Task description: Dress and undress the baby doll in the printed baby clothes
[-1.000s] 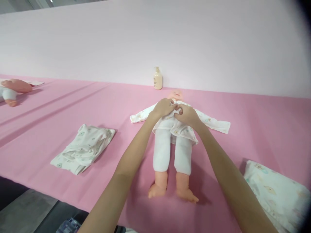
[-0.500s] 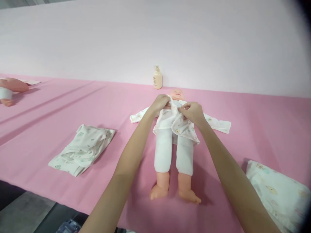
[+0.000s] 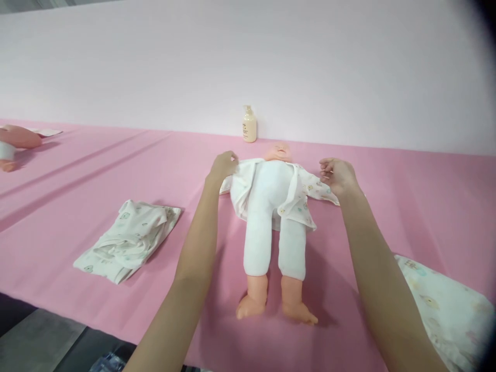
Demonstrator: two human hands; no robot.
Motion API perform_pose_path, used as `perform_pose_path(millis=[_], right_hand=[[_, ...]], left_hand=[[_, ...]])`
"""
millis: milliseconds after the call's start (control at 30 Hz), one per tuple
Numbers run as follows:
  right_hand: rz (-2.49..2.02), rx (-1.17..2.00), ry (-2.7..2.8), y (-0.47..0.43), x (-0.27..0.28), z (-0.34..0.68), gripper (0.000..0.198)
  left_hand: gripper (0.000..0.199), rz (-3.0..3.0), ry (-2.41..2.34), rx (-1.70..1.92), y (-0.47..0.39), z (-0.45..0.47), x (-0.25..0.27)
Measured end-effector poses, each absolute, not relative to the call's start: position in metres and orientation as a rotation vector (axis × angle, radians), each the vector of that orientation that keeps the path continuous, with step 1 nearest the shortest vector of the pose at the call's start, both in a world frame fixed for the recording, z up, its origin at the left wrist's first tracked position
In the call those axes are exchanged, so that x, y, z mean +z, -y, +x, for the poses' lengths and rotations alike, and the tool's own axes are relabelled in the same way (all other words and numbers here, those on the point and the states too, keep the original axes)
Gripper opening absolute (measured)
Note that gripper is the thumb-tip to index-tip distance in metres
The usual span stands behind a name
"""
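Observation:
A baby doll (image 3: 271, 181) lies on its back, feet toward me, with a white cloth body and legs. It wears a white printed baby jacket (image 3: 300, 206), its front parted so the chest shows. At the doll's shoulder on the left side, my left hand (image 3: 223, 165) is closed on the edge of one front panel, whose plain inner side faces up. My right hand (image 3: 338, 174) is raised over the sleeve on the other side. Its fingers are loosely bent and apart, with nothing in them. The other front panel lies loosely along the doll's side.
Behind the doll, a cream pump bottle (image 3: 250, 125) stands against the white wall. Folded printed clothes (image 3: 129, 240) lie at left, and a folded printed cloth (image 3: 445, 305) at lower right. Part of another doll (image 3: 19, 138) shows at far left. Pink cloth (image 3: 163, 170) covers the table.
My hands have moved apart from the middle of the chest. The left one drew a jacket panel outward to the left; the right one let go of the other panel and moved right.

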State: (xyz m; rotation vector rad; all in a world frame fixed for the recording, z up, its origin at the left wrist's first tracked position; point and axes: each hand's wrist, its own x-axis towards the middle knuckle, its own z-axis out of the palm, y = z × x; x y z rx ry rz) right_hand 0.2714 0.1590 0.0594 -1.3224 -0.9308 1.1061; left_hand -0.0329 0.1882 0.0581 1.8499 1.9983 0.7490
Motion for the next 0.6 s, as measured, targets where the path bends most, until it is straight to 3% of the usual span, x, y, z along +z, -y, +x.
perform_pose_path(millis=[100, 200, 333, 400, 533, 600], right_hand=[[-1.390, 1.025, 1.029, -0.158, 0.062, 0.275, 0.011], [-1.491, 0.840, 1.325, -0.150, 0.061, 0.249, 0.031], [-1.582, 0.543, 1.813, -0.141, 0.055, 0.211, 0.057], [-1.523, 0.622, 1.934, -0.142, 0.054, 0.210, 0.056], [-1.311, 1.080, 1.754, -0.151, 0.053, 0.251, 0.047], [-1.405, 1.035, 1.573, -0.156, 0.048, 0.285, 0.043]], left_hand=[[0.047, 1.867, -2.234, 0.453, -0.185, -0.047, 0.058], [0.054, 1.968, -2.001, 0.409, -0.182, -0.034, 0.063], [0.045, 2.154, -1.686, 0.327, -0.171, 0.002, 0.077], [0.042, 2.214, -1.610, 0.313, -0.164, 0.016, 0.082], [0.039, 2.252, -1.513, 0.332, -0.152, 0.028, 0.088], [0.040, 2.240, -1.501, 0.316, -0.148, 0.030, 0.092]])
